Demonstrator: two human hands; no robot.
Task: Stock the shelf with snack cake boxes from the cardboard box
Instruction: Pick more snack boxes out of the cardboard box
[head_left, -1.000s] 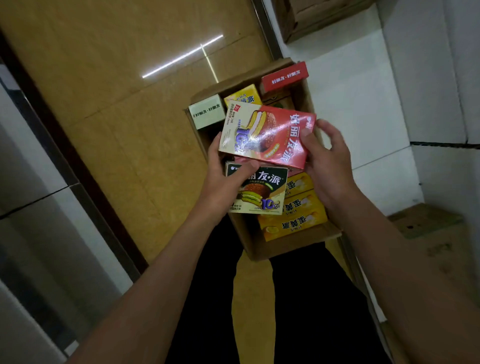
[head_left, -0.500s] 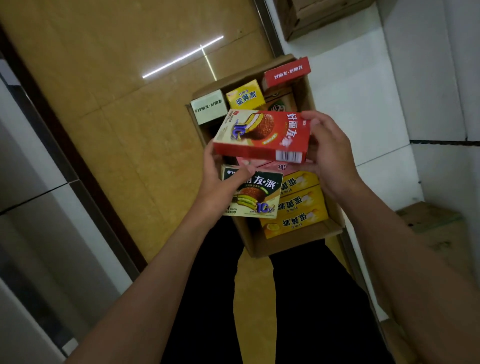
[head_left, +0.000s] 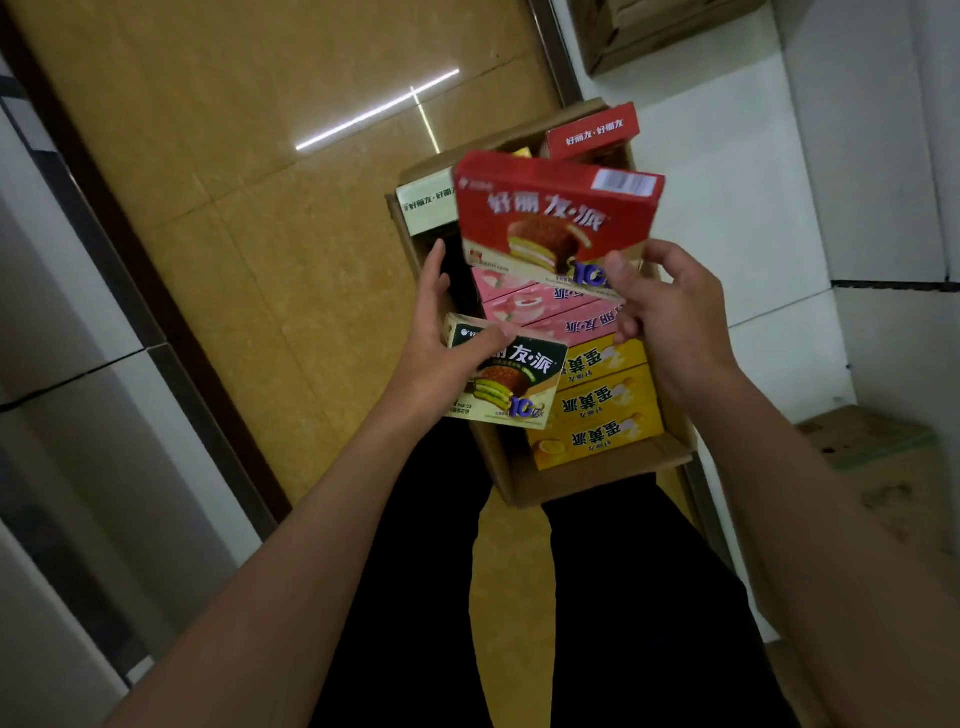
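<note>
An open cardboard box stands on the floor in front of my legs, holding pink, yellow, pale green and red snack cake boxes. My right hand pinches the lower right corner of a red snack cake box, lifted above the carton with its front face toward me. My left hand grips a green-and-black snack cake box at the carton's left edge, thumb across its top.
White shelf boards lie to the right of the carton. Another cardboard carton sits at the top, and a flattened one at the right. A dark-framed glass panel runs along the left over the yellow floor.
The red box has been turned from its side edge to face me and raised. My left hand has let go of it and now holds only the green-and-black box.
</note>
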